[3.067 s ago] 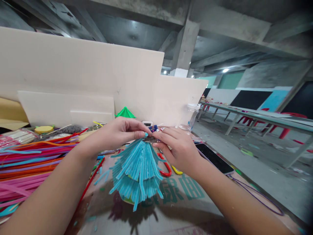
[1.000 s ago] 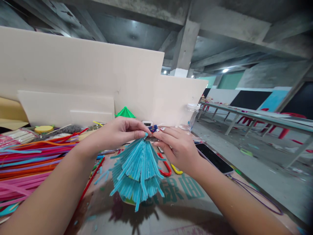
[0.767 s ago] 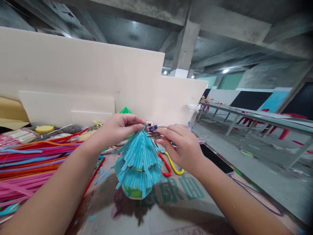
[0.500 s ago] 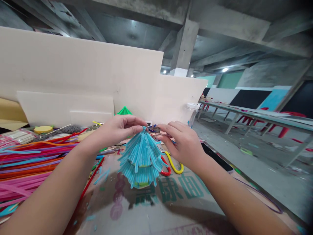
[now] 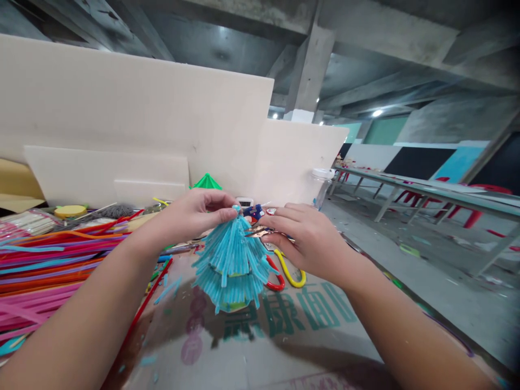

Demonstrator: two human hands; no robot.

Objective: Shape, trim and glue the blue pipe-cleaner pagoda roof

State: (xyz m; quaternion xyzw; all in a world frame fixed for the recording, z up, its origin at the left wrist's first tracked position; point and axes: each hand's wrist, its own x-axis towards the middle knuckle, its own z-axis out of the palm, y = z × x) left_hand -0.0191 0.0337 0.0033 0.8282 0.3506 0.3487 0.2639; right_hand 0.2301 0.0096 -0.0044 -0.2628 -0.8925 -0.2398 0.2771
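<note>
A tiered cone of light-blue pipe cleaners (image 5: 231, 262) stands upright on the printed cardboard tabletop (image 5: 284, 346). My left hand (image 5: 194, 215) comes in from the left and pinches the cone's tip between thumb and fingers. My right hand (image 5: 305, 238) is just right of the tip, its fingers closed lightly over a small shiny piece (image 5: 258, 232) that I cannot make out. A small dark-blue bit (image 5: 254, 210) shows between the two hands, behind the tip.
A heap of long coloured pipe cleaners (image 5: 49, 262) fills the left. Red (image 5: 278, 280) and yellow (image 5: 291, 273) loops lie behind the cone. White boards (image 5: 142, 119) stand at the back, with a green cone (image 5: 207, 182) and a clear jar (image 5: 319, 187). Long tables (image 5: 426, 192) stand at the far right.
The blue cone has swung from leaning toward me to standing upright. My left hand kept its hold on the tip. My right hand shifted slightly to the right of it.
</note>
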